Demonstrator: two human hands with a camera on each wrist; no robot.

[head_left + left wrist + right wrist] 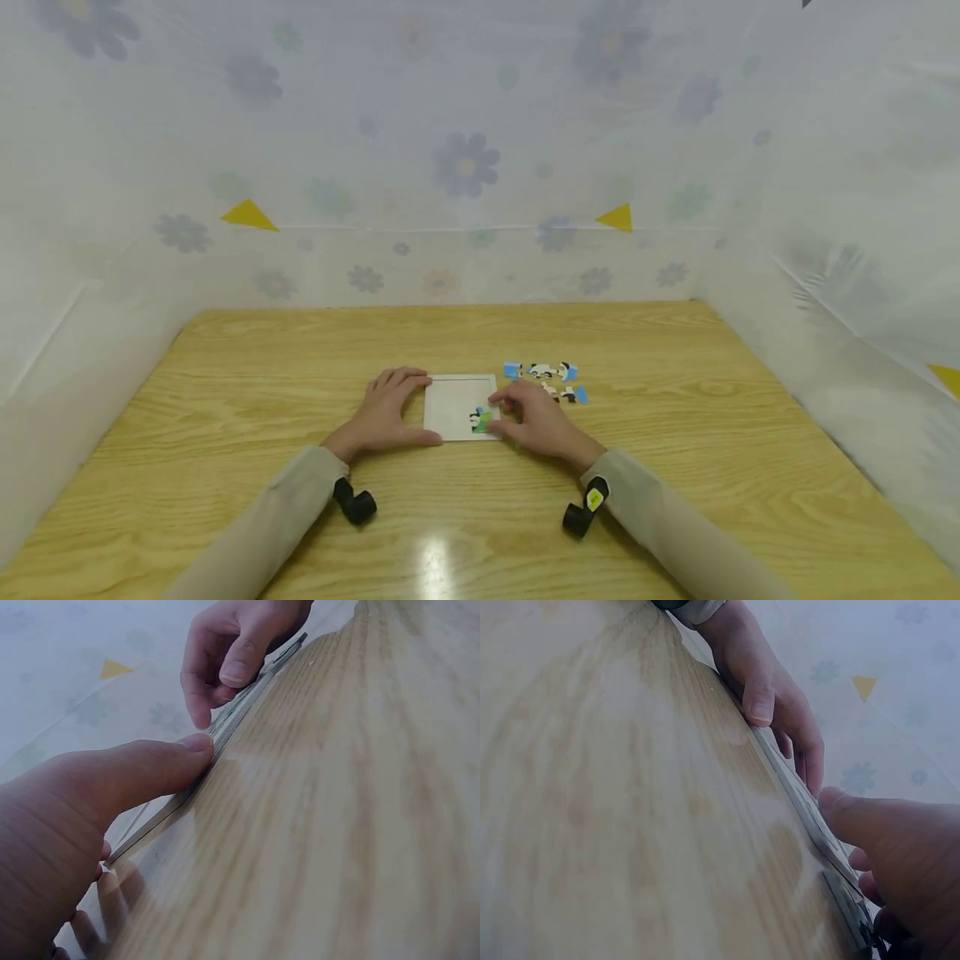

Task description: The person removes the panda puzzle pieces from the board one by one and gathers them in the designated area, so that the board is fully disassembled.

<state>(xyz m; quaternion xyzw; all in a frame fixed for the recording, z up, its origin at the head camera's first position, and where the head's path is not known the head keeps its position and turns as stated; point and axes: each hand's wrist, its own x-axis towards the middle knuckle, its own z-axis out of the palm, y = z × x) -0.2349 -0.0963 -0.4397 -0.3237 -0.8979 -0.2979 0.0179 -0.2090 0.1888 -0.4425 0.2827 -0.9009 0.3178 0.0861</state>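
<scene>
A shallow white puzzle tray (450,410) lies flat on the table in the head view, with a small joined patch of green, black and white puzzle pieces (480,420) in its lower right corner. My left hand (386,410) spans the tray's left side, fingertips at the top corner and thumb at the near edge, holding it. At the right side, my right hand (542,421) bends over the rim, its thumb close by the patch and its index finger above. In the left wrist view, that right hand (232,656) shows nothing pinched between thumb and index finger.
Several loose puzzle pieces (542,371) with panda and blue parts lie behind and beside the right hand. The wooden table (300,350) is bordered by flower-patterned white sheeting (465,267). A black wrist camera (354,502) sits on each sleeve.
</scene>
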